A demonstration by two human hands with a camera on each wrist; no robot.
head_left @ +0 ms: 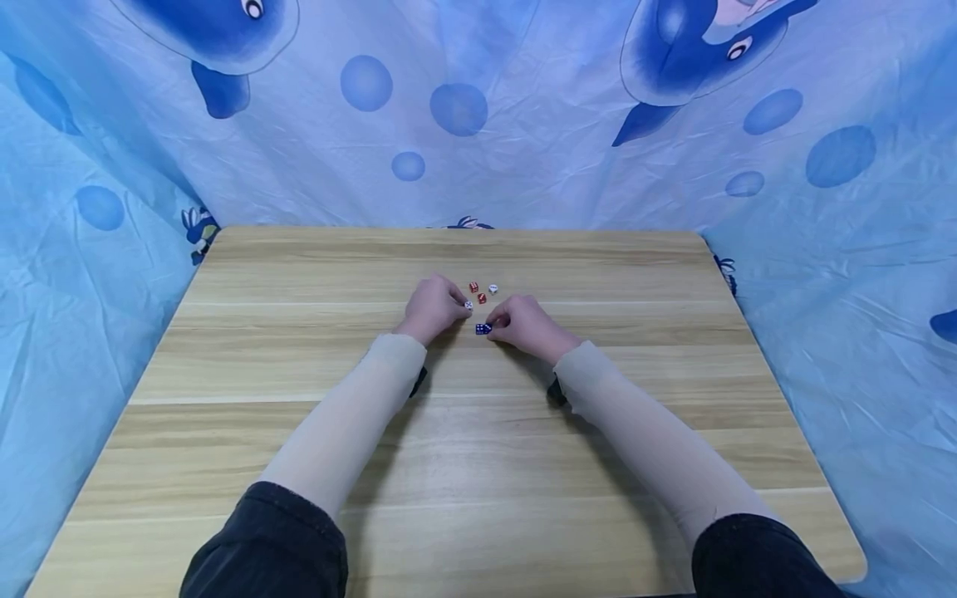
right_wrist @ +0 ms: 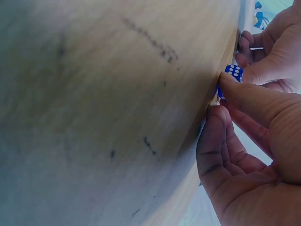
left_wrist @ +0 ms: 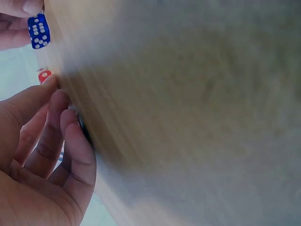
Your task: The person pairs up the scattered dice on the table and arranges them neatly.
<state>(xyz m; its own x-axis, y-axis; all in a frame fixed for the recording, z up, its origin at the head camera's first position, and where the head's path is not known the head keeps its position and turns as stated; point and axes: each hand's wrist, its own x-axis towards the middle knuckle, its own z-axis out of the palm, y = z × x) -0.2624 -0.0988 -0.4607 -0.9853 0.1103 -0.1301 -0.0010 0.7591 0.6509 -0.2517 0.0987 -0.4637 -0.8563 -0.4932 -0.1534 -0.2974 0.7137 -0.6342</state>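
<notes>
In the head view my left hand (head_left: 435, 307) pinches a white die (head_left: 468, 306) at its fingertips; its own wrist view hides that die behind the fingers. My right hand (head_left: 527, 324) holds a blue die (head_left: 488, 328) between thumb and fingers, low at the tabletop. Against it on the left sits another blue die (head_left: 479, 329), its white pips facing out in the right wrist view (right_wrist: 233, 70). Just beyond the hands lie two red dice, a farther one (head_left: 473, 287) and a nearer one (head_left: 482, 298), with a white die (head_left: 493, 289) to their right.
The wooden table (head_left: 478, 465) has light and dark grain bands and a rounded near right corner. Blue sheeting (head_left: 523, 183) printed with sea animals and bubbles hangs behind it and along both sides.
</notes>
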